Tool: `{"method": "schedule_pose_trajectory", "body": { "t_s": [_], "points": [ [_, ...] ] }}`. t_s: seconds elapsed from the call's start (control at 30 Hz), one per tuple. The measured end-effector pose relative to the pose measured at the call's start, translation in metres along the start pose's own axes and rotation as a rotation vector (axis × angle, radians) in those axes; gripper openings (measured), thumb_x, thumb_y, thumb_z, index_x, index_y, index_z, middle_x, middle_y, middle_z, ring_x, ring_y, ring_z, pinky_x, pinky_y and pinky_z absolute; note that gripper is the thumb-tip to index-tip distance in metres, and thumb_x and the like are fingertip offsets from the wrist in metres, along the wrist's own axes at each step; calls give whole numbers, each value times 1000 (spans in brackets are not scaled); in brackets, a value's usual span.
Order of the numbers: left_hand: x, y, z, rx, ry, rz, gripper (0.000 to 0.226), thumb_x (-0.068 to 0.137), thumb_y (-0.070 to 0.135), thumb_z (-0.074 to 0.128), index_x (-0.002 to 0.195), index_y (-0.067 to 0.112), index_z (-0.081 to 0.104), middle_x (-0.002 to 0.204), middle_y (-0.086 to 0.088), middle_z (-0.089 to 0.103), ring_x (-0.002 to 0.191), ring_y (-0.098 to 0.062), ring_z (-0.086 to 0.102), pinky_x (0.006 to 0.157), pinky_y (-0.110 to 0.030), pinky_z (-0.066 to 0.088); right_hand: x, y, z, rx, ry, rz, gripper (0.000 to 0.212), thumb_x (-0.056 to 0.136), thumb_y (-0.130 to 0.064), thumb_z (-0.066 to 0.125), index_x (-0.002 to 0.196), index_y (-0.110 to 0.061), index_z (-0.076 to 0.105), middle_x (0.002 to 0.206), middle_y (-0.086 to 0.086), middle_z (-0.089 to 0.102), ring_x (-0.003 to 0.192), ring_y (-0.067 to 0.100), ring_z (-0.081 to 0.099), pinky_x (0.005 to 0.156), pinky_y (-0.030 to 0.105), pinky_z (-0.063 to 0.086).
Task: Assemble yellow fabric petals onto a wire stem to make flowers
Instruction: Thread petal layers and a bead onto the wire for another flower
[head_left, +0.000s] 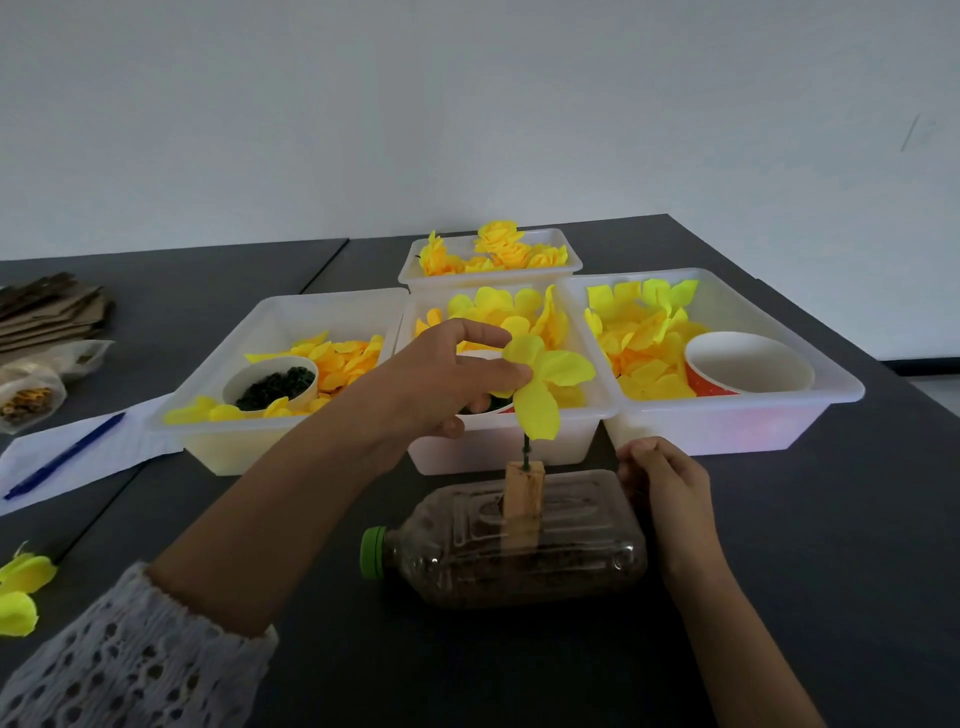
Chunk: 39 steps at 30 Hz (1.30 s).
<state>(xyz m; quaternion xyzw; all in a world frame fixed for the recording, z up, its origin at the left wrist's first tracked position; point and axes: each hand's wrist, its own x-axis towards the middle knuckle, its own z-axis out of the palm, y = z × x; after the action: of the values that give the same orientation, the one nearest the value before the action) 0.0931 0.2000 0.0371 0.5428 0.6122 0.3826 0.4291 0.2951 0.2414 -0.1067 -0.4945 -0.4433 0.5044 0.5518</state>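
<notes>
A thin green wire stem (526, 451) stands upright in a wooden block (523, 503) set in a plastic bottle (519, 545) that lies on its side, part filled with dark soil. My left hand (441, 379) pinches a set of yellow fabric petals (543, 387) at the top of the stem. My right hand (665, 493) rests with curled fingers against the bottle's right end. White bins behind hold loose yellow petals (639, 338), and the farthest bin (488, 270) holds finished yellow flowers (506, 244).
The left bin (218, 415) holds a paper cup of dark green pieces (272, 384); the right bin holds an empty red cup (748, 364). A blue pen (65, 454) lies on paper at left, near cardboard and bags. Another yellow flower (18, 592) lies at the left edge.
</notes>
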Motion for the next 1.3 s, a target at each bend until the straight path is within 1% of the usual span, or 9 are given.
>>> {"method": "schedule_pose_trajectory", "body": {
  "t_s": [0.1, 0.2, 0.4, 0.6, 0.73, 0.97, 1.1, 1.2, 1.3],
  "points": [
    [-1, 1, 2, -25, 23, -23, 44, 83, 27, 73, 121, 27, 51, 95, 2, 65, 75, -10, 57, 51, -24, 42, 0, 1, -1, 6, 3, -12, 22, 93, -9, 49, 76, -4, 63, 57, -1, 55, 51, 5, 51, 46, 16, 44],
    [-1, -3, 7, -3, 112, 135, 51, 82, 19, 75, 122, 25, 44, 116, 1, 58, 101, -15, 60, 72, -27, 49, 1, 2, -1, 8, -5, -17, 22, 94, -9, 48, 78, -3, 63, 58, -1, 55, 51, 6, 51, 48, 17, 44],
    [-9, -7, 11, 267, 183, 553, 15, 83, 21, 70, 84, 36, 66, 116, 16, 55, 116, 1, 48, 87, -25, 42, 1, 4, 0, 9, -12, -31, 23, 93, -8, 48, 77, -3, 63, 57, -1, 54, 51, 6, 50, 47, 18, 43],
    [-7, -37, 29, 160, 76, 513, 36, 97, 43, 39, 85, 36, 72, 123, 7, 57, 124, -17, 49, 102, -50, 39, 2, 7, 0, 21, -16, -34, 23, 93, -8, 49, 75, -5, 63, 56, -2, 54, 51, 6, 49, 47, 18, 42],
    [-3, -57, 38, 243, 46, 520, 37, 96, 51, 34, 87, 46, 70, 124, 13, 55, 128, -17, 42, 106, -48, 35, 4, 9, -1, -7, -27, -56, 24, 93, -9, 49, 74, -6, 63, 57, -3, 55, 52, 5, 51, 48, 16, 43],
    [2, -74, 45, 329, 20, 497, 43, 97, 40, 33, 103, 25, 73, 125, 17, 55, 130, -12, 37, 108, -24, 28, 5, 12, 0, -59, -26, -103, 25, 92, -7, 50, 71, -9, 64, 57, -4, 56, 53, 2, 51, 48, 14, 43],
    [1, -78, 40, 499, -1, 485, 46, 97, 46, 29, 111, 30, 70, 132, 23, 48, 131, -7, 29, 110, -43, 26, 4, 13, 1, -137, -21, -122, 26, 92, -7, 51, 70, -12, 65, 62, -1, 61, 59, 6, 54, 59, 26, 45],
    [1, -73, 28, 705, -98, 445, 50, 98, 58, 22, 128, 41, 57, 145, 19, 36, 137, -11, 19, 111, -49, 20, 3, 12, 1, -143, -19, -129, 27, 92, -6, 51, 70, -12, 64, 64, 1, 62, 60, 6, 54, 61, 29, 44],
    [1, -61, 14, 765, -133, 388, 75, 83, 80, 27, 147, 39, 30, 141, 15, 33, 136, -9, 18, 111, -50, 23, 2, 11, 0, -153, -29, -136, 26, 92, -7, 52, 70, -13, 65, 66, 3, 63, 62, 9, 55, 62, 30, 44]
  ]
}}
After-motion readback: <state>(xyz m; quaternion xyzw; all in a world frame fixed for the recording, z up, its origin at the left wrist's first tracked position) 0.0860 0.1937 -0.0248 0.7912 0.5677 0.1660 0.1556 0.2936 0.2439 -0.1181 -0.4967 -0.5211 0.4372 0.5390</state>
